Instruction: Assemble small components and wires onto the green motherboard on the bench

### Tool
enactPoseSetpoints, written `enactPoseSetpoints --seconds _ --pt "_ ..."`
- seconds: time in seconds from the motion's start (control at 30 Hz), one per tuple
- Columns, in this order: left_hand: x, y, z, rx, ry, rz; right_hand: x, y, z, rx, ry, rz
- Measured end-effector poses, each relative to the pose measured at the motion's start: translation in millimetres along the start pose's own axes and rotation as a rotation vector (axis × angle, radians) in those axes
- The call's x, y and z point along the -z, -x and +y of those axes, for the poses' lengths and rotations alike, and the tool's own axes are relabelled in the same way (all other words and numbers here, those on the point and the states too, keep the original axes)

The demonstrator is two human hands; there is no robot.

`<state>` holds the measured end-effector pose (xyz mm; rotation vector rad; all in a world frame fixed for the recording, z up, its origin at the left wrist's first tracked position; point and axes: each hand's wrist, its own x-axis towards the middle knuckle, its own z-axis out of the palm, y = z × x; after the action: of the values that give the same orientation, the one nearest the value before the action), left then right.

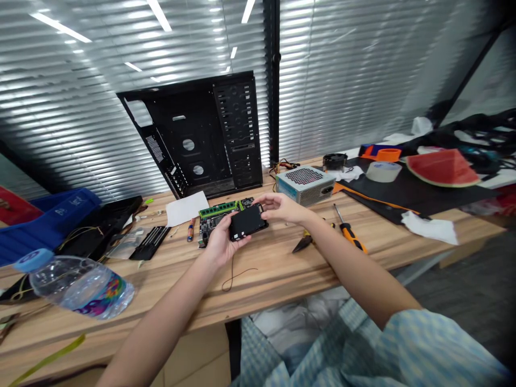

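A flat black 2.5-inch drive [246, 221] is held above the table between both hands. My left hand [223, 242] grips its left end and lower edge, thumb on top. My right hand [280, 208] is closed on the drive's right end near the connector edge. Just behind the drive lies a motherboard [207, 223] with a green memory stick [219, 208] on it; the drive and my left hand partly cover the board. A thin dark wire [231, 279] hangs down below the drive onto the wood.
An open black computer case [201, 137] stands at the back, a power supply [305, 183] to its right. Pliers [304, 242] and an orange screwdriver [350, 235] lie right of my hands. A water bottle [86, 285] and blue bin [52, 217] are left. A paper sheet [186, 208] lies behind.
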<state>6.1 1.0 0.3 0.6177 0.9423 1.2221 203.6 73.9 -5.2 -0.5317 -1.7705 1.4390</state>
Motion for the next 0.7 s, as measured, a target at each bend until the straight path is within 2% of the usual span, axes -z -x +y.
enactPoseSetpoints --seconds 0.43,0.6,0.7 --pt "0.7 -2.9 -2.3 -0.059 -0.034 0.022 -4.1 3.1 -6.9 -0.025 0.059 0.014" --pt "0.0 -4.0 -3.8 -0.127 -0.057 0.070 -16.4 2.7 -8.7 -0.255 0.045 0.101" --pt "0.5 -5.0 -5.7 -0.173 -0.078 0.090 -20.2 0.2 -5.4 -0.363 0.001 0.103"
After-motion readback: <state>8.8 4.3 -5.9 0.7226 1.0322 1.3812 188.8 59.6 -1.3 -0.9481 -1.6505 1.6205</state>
